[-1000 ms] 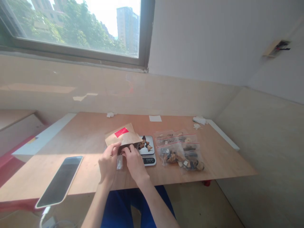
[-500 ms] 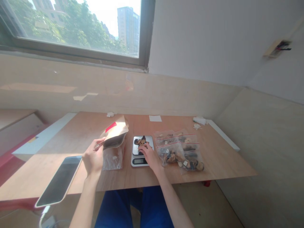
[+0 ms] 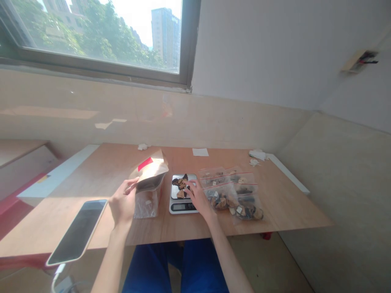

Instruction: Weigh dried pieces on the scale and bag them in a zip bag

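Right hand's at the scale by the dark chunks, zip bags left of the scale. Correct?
Not quite: the head view shows the zip bags right of the kitchen scale, not left. The right hand is at the scale by the dark chunks, as you said.

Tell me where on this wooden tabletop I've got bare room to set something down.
Bare tabletop lies behind the kraft pouch, in front of the scale toward the near edge, and right of the zip bags. It is crowded between the scale and bags, where the right hand reaches.
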A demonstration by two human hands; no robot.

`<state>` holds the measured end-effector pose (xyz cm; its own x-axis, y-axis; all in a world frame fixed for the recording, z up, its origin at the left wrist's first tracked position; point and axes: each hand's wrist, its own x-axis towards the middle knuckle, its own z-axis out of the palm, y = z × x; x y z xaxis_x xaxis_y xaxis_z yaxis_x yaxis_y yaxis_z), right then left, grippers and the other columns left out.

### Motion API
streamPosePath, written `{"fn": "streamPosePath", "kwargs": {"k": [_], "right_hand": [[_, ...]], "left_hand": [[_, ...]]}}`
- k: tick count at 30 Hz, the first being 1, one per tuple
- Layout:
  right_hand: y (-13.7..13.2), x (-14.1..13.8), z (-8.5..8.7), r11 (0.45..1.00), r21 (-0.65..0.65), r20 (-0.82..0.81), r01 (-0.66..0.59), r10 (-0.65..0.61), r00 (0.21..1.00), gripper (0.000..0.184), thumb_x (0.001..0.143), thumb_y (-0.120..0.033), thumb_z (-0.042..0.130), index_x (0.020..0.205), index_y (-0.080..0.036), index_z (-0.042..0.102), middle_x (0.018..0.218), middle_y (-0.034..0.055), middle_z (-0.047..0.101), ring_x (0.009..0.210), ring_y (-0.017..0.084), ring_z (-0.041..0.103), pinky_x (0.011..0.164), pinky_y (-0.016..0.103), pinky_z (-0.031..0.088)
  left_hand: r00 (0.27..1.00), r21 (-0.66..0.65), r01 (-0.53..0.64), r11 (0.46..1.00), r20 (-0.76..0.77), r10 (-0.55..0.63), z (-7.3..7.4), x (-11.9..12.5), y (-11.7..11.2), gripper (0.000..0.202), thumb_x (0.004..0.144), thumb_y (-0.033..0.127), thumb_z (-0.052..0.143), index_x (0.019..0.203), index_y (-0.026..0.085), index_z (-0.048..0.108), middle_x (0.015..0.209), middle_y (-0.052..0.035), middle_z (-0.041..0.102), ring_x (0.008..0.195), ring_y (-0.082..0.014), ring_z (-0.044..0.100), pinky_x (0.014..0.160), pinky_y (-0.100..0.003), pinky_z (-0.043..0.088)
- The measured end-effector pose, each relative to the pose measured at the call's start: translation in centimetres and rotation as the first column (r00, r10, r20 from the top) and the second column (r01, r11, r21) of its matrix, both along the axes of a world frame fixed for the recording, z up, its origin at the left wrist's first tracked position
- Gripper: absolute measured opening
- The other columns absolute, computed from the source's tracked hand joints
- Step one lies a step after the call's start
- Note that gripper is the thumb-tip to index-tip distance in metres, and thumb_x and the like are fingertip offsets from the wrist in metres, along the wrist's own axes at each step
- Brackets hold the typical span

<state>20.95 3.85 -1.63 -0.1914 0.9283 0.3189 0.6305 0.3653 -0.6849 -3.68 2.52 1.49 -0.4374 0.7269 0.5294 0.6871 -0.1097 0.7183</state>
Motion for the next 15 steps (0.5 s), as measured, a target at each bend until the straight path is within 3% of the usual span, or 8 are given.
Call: {"fn": "streamPosePath", "kwargs": {"k": [3,7,11,15], "right_hand": [[2.1,0.5,0.1,0.994,0.014,-0.124,0.105,-0.103,0.987,0.029,0.092,-0.028,0.035,0.105,-0.019,0.060,0.101,0.0082,0.055,0.097,0.018,0.056,0.092,0.035,0.042],[6.0,1.1,-0.3,0.962,-0.080,-0.199,0.261,-0.272,0.942,0.030,0.091,-0.030,0.035,0.092,-0.016,0.060,0.094,0.0090,0.061,0.095,0.019,0.055,0.090,0.034,0.041],[8.2,1.3,-1.1,0.957,-0.145,-0.198,0.253,-0.278,0.940,0.031,0.089,-0.033,0.035,0.093,-0.014,0.060,0.090,0.0089,0.064,0.090,0.018,0.058,0.084,0.032,0.044],[7.6,1.5,-1.3,0.964,-0.183,-0.190,0.192,-0.226,0.955,0.035,0.090,-0.034,0.033,0.096,-0.014,0.061,0.094,0.0093,0.067,0.092,0.018,0.061,0.084,0.031,0.045]], "left_hand": [[0.999,-0.016,0.039,0.999,0.004,-0.038,0.0,0.2,-0.2,0.011,0.076,0.026,0.059,0.085,0.024,0.066,0.080,0.0014,0.072,0.080,-0.0202,0.069,0.057,-0.021,0.044],[0.997,-0.007,0.076,0.997,-0.016,-0.076,-0.1,0.5,-0.3,0.011,0.077,0.026,0.058,0.085,0.024,0.065,0.082,0.0005,0.072,0.080,-0.0214,0.069,0.055,-0.022,0.045],[0.995,-0.013,0.091,0.996,-0.037,-0.091,-0.2,0.6,-0.3,0.011,0.078,0.025,0.057,0.085,0.024,0.066,0.083,0.0002,0.072,0.080,-0.0211,0.069,0.056,-0.022,0.045],[0.996,-0.018,0.086,0.996,-0.018,-0.087,-0.2,0.7,-0.3,0.012,0.077,0.025,0.058,0.086,0.025,0.066,0.083,0.0002,0.072,0.081,-0.0212,0.069,0.056,-0.022,0.045]]}}
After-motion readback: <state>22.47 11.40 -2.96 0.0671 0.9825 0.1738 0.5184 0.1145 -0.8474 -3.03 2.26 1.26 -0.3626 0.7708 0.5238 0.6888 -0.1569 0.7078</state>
